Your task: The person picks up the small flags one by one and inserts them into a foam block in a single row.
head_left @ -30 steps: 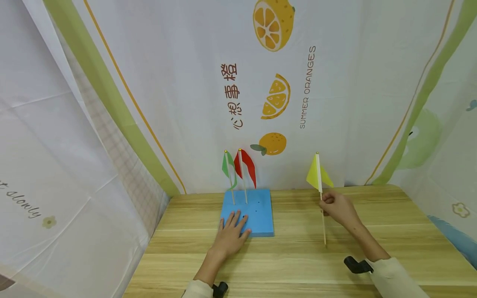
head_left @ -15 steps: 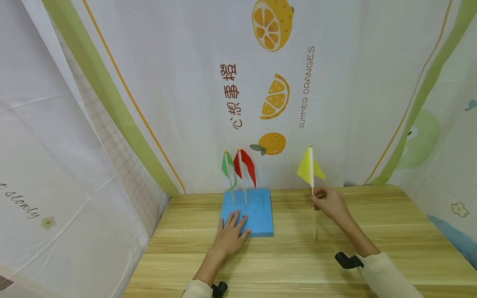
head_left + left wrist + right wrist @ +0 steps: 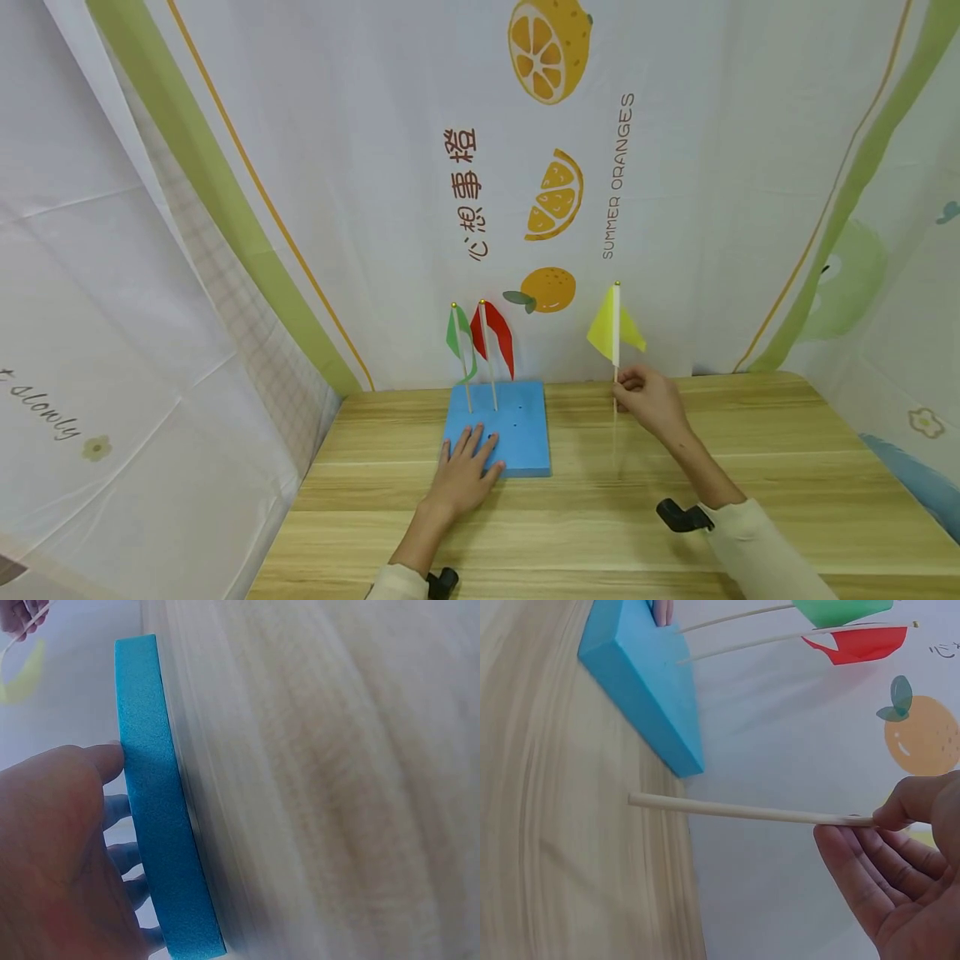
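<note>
A blue foam block [image 3: 498, 429] lies on the wooden table [image 3: 600, 517], with a green flag [image 3: 457, 333] and a red flag [image 3: 493, 333] standing upright in it. My left hand [image 3: 463, 475] lies flat on the block's near left part, fingers straight; the left wrist view shows my left hand [image 3: 60, 855] on the block [image 3: 157, 817] at its edge. My right hand [image 3: 648, 402] pinches the stick of a yellow flag [image 3: 613, 333], held upright above the table, right of the block. In the right wrist view the stick [image 3: 742, 811] runs from my right hand [image 3: 900, 862] toward the block [image 3: 649, 690].
A printed cloth backdrop [image 3: 480, 167] with oranges closes in the table at the back and both sides. Bare wood lies in front of the block and to its right.
My right hand has carried the yellow flag left and upward, closer to the blue block. My left hand has stayed flat on the block.
</note>
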`<state>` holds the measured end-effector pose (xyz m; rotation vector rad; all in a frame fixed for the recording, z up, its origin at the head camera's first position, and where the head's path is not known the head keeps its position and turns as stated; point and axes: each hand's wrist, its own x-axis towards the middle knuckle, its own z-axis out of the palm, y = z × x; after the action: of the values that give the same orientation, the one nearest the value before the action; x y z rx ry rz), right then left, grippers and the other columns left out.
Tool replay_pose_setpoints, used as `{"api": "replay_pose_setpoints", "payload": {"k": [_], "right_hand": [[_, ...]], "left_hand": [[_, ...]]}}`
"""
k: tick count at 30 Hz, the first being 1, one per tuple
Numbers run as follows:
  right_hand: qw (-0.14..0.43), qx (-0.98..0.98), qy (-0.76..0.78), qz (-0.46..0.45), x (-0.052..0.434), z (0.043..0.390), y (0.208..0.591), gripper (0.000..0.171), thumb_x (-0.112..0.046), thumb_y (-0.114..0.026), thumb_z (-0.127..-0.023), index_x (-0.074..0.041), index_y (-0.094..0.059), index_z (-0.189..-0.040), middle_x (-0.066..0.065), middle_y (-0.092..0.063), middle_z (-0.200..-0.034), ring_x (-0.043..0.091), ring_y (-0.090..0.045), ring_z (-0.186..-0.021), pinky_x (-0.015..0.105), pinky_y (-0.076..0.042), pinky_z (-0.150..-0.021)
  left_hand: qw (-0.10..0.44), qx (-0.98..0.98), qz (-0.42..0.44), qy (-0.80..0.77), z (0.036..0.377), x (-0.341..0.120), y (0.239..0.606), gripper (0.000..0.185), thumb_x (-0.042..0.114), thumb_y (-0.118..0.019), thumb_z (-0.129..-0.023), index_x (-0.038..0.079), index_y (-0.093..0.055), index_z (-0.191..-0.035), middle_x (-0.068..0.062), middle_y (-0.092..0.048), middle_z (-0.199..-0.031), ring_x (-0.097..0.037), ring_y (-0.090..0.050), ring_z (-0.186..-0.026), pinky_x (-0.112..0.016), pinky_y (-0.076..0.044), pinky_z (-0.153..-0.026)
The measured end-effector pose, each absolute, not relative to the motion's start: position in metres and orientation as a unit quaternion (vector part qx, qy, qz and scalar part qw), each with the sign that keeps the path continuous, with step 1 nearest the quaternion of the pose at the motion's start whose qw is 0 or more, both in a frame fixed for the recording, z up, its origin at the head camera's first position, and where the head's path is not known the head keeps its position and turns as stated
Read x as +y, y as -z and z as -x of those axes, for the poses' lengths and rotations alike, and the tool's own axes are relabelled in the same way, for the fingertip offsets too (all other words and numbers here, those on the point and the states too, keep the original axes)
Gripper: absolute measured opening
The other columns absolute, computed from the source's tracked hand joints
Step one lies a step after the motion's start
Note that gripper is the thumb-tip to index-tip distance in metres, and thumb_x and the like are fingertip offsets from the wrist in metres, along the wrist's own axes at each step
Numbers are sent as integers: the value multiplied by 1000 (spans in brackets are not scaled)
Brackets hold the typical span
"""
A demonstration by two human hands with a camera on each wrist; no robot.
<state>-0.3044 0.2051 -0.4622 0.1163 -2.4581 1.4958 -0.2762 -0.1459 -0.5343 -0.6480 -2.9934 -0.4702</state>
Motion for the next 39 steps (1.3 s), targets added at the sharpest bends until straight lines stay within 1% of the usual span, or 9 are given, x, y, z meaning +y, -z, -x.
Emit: {"api": "replay_pose_setpoints", "payload": {"k": [6, 14, 16, 21, 23, 28, 31, 35, 39], "right_hand": [[138, -840, -522, -52, 198, 308, 456, 23, -9, -66, -100, 9, -69, -113, 22, -74, -96, 33, -79, -82, 22, -63, -66], [150, -835, -525, -67, 191, 311, 450, 19, -8, -68, -100, 6, -69, -113, 21, -75, -98, 44, -78, -87, 22, -63, -65], [152, -834, -525, -71, 189, 311, 449, 19, -8, -68, -101, 7, -69, -113, 22, -75, -98, 43, -78, -86, 23, -64, -66], [162, -838, -517, -75, 185, 314, 447, 17, -7, -67, -100, 5, -69, -111, 21, -76, -97, 26, -78, -77, 23, -63, -65], [163, -839, -514, -77, 184, 314, 446, 15, -7, -67, -100, 4, -69, -110, 21, -76, -97, 23, -77, -76, 22, -63, -65], [166, -839, -511, -81, 180, 316, 443, 14, -7, -67, -100, 3, -70, -109, 20, -76, -96, 36, -78, -83, 22, -62, -64], [169, -838, -513, -83, 179, 318, 441, 12, -6, -68, -100, 3, -70, -108, 20, -76, -96, 40, -78, -85, 25, -63, -65], [172, -837, -511, -92, 177, 320, 439, 11, -5, -68, -100, 2, -70, -107, 19, -76, -96, 33, -78, -82, 26, -64, -67], [180, -838, -505, -100, 174, 323, 438, 10, -6, -68, -100, 1, -70, -106, 18, -76, -96, 24, -77, -80, 22, -62, -66]], "left_hand": [[24, -965, 210, 154, 276, -146, 533, 60, 44, -50, -113, 12, -46, -163, -20, -32, -173, -46, -28, -161, -73, -22, -127], [21, -966, 206, 155, 276, -146, 536, 60, 45, -50, -113, 14, -45, -164, -18, -31, -174, -43, -27, -162, -72, -21, -128], [21, -966, 206, 154, 276, -146, 535, 60, 45, -50, -112, 14, -45, -164, -18, -31, -174, -43, -27, -162, -72, -21, -128], [18, -966, 206, 153, 276, -146, 535, 60, 45, -49, -113, 14, -45, -164, -18, -31, -175, -43, -27, -162, -72, -20, -128], [19, -966, 208, 156, 277, -147, 535, 60, 45, -49, -113, 13, -45, -164, -18, -31, -174, -44, -27, -162, -73, -20, -128], [22, -964, 211, 161, 276, -147, 535, 60, 44, -50, -113, 13, -46, -163, -19, -32, -174, -45, -27, -162, -74, -20, -127], [21, -964, 211, 162, 276, -147, 536, 60, 44, -50, -113, 13, -45, -164, -19, -31, -174, -45, -27, -162, -74, -20, -127], [24, -964, 213, 160, 275, -146, 535, 60, 44, -51, -112, 12, -46, -163, -20, -32, -173, -46, -28, -161, -74, -21, -127], [19, -965, 210, 159, 275, -146, 533, 61, 45, -50, -112, 13, -46, -163, -19, -32, -174, -45, -27, -162, -73, -20, -128]]}}
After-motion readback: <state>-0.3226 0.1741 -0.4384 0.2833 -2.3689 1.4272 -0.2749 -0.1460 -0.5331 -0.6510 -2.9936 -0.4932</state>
